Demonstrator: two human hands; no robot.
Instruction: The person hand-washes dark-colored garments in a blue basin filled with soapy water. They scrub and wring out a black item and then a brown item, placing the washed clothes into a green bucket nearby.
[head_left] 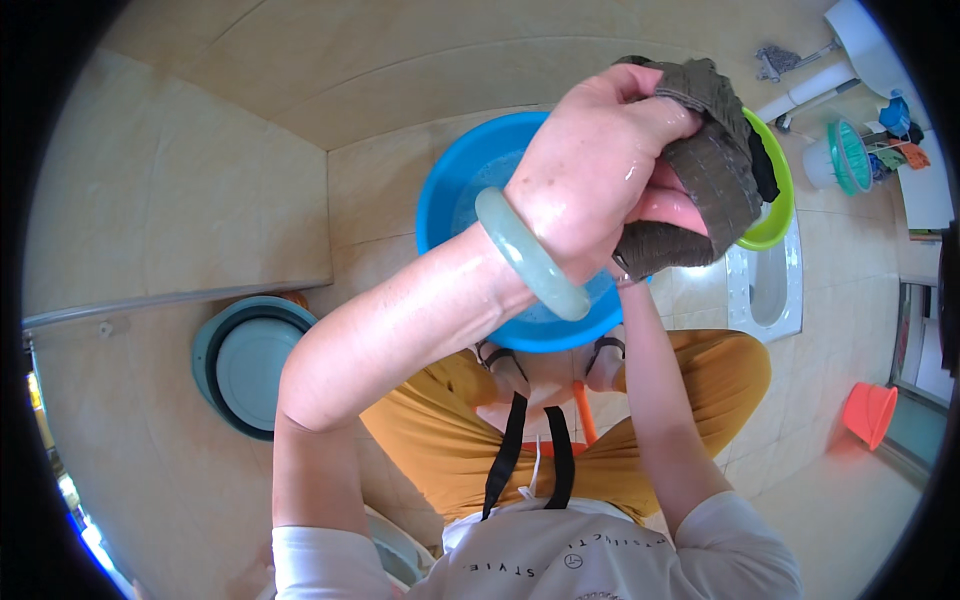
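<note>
A dark olive-brown garment with a ribbed, gathered texture is bunched up in the air over the right side of a blue basin. My left hand, with a pale green bangle on its wrist, is closed on the garment, fingers over the top and thumb in a fold. Wet glints show on its skin. Behind it, my right hand meets the garment's lower edge; its fingers are hidden by the cloth and the left hand. Water with some suds lies in the basin.
A lime-green basin with black cloth stands right of the blue one, by a white squat toilet. At left sits a grey-green tub beside a tiled ledge. An orange bucket and a white-and-green bucket are at right.
</note>
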